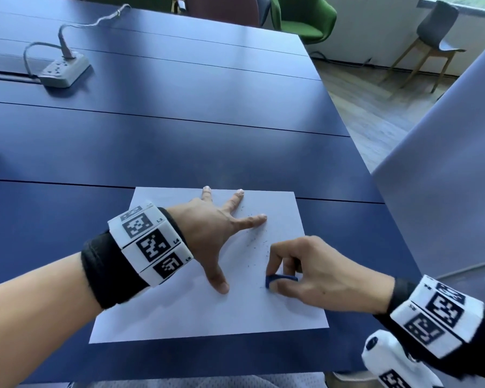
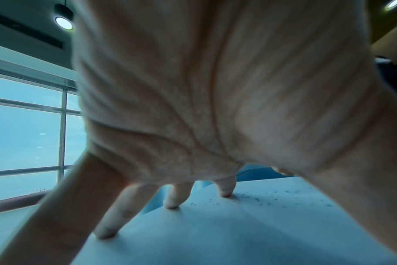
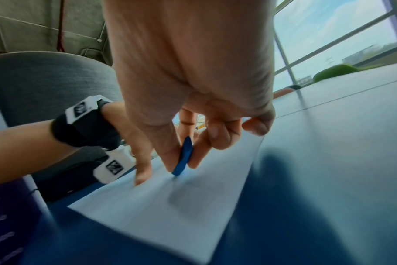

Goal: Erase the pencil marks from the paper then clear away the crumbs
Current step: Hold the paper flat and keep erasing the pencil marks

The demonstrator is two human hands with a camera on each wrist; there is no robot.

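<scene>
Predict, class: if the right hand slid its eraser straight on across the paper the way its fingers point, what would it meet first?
Probably the left hand's thumb, pressed on the paper beside the eraser.

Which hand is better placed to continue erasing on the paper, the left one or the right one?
Right. The right hand already pinches the eraser, its tip on the paper. The left hand is spread flat, pressing the paper down.
</scene>
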